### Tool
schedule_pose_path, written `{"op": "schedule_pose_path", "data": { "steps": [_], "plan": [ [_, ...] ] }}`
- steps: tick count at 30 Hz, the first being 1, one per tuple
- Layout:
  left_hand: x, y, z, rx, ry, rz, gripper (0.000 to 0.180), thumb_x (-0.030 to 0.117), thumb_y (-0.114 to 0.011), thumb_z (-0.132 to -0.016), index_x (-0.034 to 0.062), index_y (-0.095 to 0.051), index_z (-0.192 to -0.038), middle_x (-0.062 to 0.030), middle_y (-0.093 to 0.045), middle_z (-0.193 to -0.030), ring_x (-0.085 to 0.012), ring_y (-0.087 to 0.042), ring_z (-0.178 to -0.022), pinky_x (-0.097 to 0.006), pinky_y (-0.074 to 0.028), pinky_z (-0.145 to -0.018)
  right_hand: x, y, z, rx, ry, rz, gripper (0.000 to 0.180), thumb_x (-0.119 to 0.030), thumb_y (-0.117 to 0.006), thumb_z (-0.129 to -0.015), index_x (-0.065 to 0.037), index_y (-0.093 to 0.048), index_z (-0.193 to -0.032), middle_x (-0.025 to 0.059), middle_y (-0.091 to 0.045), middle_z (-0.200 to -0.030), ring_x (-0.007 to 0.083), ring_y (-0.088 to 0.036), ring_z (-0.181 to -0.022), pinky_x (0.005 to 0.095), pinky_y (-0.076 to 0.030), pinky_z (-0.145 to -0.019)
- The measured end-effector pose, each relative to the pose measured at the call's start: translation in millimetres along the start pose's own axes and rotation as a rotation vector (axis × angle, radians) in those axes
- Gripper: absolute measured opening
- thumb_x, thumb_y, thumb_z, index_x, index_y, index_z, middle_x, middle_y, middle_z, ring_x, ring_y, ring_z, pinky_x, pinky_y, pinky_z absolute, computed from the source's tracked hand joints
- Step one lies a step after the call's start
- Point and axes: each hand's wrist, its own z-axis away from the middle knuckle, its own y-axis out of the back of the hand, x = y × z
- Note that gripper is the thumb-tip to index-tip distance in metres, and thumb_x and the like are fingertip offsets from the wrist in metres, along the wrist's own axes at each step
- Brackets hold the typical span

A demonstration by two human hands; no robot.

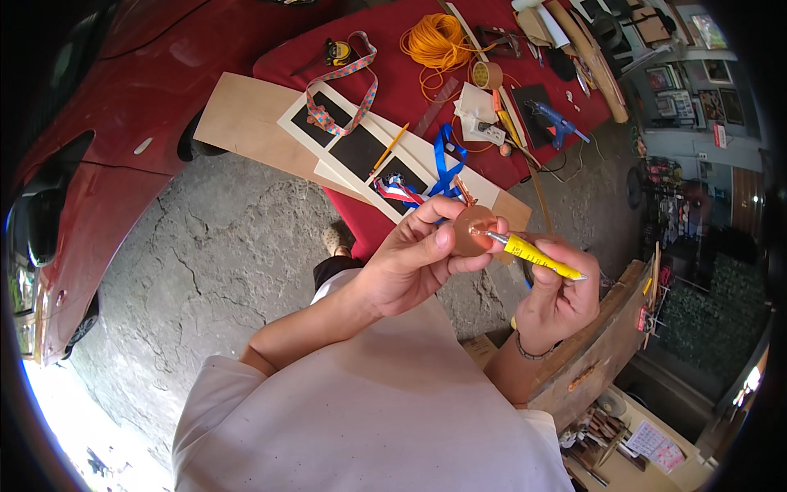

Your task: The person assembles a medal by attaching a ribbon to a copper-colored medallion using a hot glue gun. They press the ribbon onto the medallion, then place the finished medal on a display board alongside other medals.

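Observation:
My left hand [410, 264] pinches a round copper-coloured medal [469, 236] by its rim, the flat face turned toward me. At the medal's top edge a small copper-coloured loop piece [466, 190] sticks up. A yellow glue tube [534, 253] lies between the fingers of my right hand [556, 302]. Its narrow metal nozzle points left and meets the medal's face, where a shiny wet-looking spot shows. Just beyond my hands, a blue ribbon [443, 160] and a bunched red, white and blue ribbon [398, 191] lie on the boards.
A red-covered table [291, 53] carries a white frame with black panels [354, 157], a pencil [389, 149], a patterned strap [375, 86], a tape measure [337, 53], orange cord [434, 41], a tape roll [487, 75] and a blue glue gun [557, 123]. A red car [123, 107] stands left.

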Motion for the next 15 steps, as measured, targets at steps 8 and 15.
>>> {"op": "schedule_pose_path", "data": {
  "steps": [8, 15],
  "plan": [
    [-1.2, 1.4, -0.1, 0.019, 0.017, 0.011, 0.026, 0.018, -0.058, -0.107, 0.0197, -0.063, -0.132, -0.0187, -0.057, -0.146, -0.0278, -0.063, -0.129, -0.035, -0.057, -0.107, 0.9, 3.9, 4.4, 0.07, 0.015, 0.004, 0.015, 0.002, -0.071, -0.095, 0.01, -0.066, -0.107, 0.0198, -0.074, -0.095, 0.0226, -0.073, -0.084, 0.0304, -0.059, -0.077],
    [-2.7, 1.5, -0.2, 0.024, 0.018, 0.01, 0.024, 0.018, -0.058, -0.107, 0.0174, -0.063, -0.131, -0.0155, -0.059, -0.143, -0.0263, -0.064, -0.128, -0.035, -0.057, -0.107, -2.0, 2.9, 3.0, 0.045, 0.041, 0.014, 0.015, 0.001, -0.07, -0.096, 0.009, -0.064, -0.107, 0.02, -0.074, -0.095, 0.0251, -0.074, -0.085, 0.032, -0.059, -0.076]
  ]
}}
